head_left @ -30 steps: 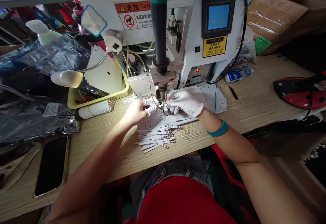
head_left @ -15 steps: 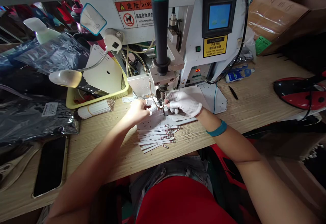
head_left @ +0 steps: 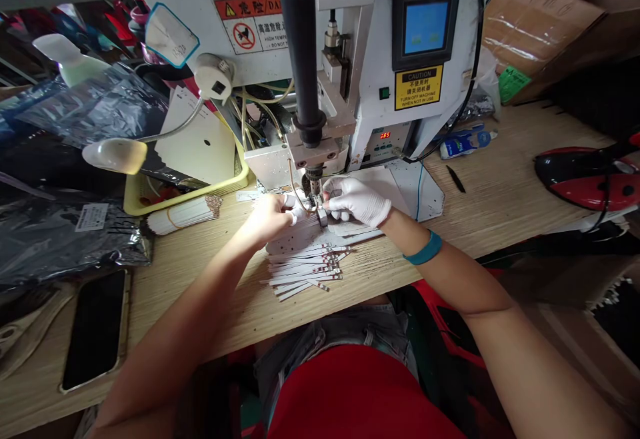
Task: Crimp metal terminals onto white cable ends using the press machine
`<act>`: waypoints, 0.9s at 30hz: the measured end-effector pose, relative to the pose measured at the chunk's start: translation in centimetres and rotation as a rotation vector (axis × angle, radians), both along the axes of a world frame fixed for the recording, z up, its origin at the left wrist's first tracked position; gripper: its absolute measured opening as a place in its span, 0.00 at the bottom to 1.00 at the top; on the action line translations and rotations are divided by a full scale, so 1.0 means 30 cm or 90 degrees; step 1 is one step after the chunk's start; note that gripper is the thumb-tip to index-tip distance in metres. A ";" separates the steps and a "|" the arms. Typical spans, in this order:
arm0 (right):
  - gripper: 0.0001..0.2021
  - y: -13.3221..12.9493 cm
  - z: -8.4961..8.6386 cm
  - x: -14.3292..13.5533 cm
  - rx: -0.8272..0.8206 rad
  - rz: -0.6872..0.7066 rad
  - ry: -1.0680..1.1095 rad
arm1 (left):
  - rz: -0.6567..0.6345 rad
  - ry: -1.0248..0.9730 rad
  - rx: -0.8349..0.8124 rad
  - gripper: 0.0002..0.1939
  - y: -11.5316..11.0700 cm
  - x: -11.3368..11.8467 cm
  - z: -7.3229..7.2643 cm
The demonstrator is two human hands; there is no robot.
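Note:
My left hand (head_left: pixel 277 216), with white covers on some fingertips, is closed in a pinch just left of the tip of the machine (head_left: pixel 313 189). What it pinches is too small to make out. On the other side of the tip, my right hand (head_left: pixel 357 200) in a white glove has its fingers pressed together near a small metal block (head_left: pixel 323 217); anything between them is hidden. Below both hands, several flat white strips (head_left: pixel 300 272) with reddish and dark marked ends lie in a loose pile on the wooden table (head_left: pixel 210 306).
A banded bundle of white strips (head_left: pixel 183 216) lies by a yellow basket (head_left: pixel 187 199). A lamp (head_left: pixel 115 155) hangs over it. At the left are a phone (head_left: pixel 95 329) and plastic bags. A blue tube (head_left: pixel 466 142), black tool (head_left: pixel 455 178) and red-black device (head_left: pixel 590 179) are right.
The camera view has shifted slightly, moving the machine a little left in the picture. The red display digits differ. Both hands keep about the same place at the machine's tip.

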State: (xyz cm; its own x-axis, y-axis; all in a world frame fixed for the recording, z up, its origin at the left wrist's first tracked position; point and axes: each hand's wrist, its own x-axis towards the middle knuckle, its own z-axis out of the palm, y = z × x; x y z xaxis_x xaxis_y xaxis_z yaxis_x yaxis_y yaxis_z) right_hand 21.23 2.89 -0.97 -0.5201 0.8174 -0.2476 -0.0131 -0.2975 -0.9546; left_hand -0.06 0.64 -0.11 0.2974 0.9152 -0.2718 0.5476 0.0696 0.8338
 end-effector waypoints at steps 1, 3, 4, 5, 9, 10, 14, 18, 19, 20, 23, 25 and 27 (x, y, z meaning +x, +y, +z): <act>0.08 0.000 0.000 0.000 -0.002 -0.002 0.004 | 0.004 -0.002 -0.006 0.05 -0.001 0.001 0.003; 0.08 0.001 -0.001 -0.001 -0.009 -0.007 0.014 | 0.018 -0.003 -0.022 0.02 -0.004 0.004 0.011; 0.08 0.002 -0.002 -0.001 -0.012 -0.008 0.017 | 0.024 -0.004 -0.029 0.01 -0.006 0.005 0.015; 0.08 0.003 -0.004 -0.001 -0.013 -0.008 0.019 | 0.027 -0.007 -0.032 0.02 -0.006 0.006 0.017; 0.08 0.005 -0.015 -0.002 -0.008 -0.005 0.021 | 0.029 0.007 -0.022 0.03 -0.004 0.007 0.019; 0.08 0.005 -0.018 -0.002 -0.007 -0.005 0.022 | 0.030 0.016 -0.019 0.02 -0.003 0.006 0.019; 0.08 0.007 -0.024 0.002 0.005 -0.007 0.020 | 0.043 0.024 -0.014 0.03 0.000 0.003 0.024; 0.08 0.007 -0.027 0.005 0.009 -0.006 0.012 | 0.038 0.016 -0.005 0.05 -0.002 0.004 0.032; 0.09 0.006 -0.028 0.003 0.008 -0.007 0.010 | 0.035 0.016 -0.002 0.05 -0.002 0.005 0.032; 0.09 0.004 -0.028 0.000 0.008 -0.008 0.008 | 0.034 0.018 -0.001 0.05 -0.001 0.005 0.031; 0.09 -0.001 -0.020 -0.004 0.019 -0.009 -0.005 | 0.027 0.029 -0.002 0.06 0.004 0.003 0.024; 0.08 0.002 -0.007 0.010 0.042 0.008 -0.028 | 0.016 0.019 -0.002 0.06 0.003 -0.001 0.023; 0.07 0.015 0.009 0.047 0.102 0.010 -0.081 | 0.006 0.003 0.002 0.04 -0.010 -0.007 0.031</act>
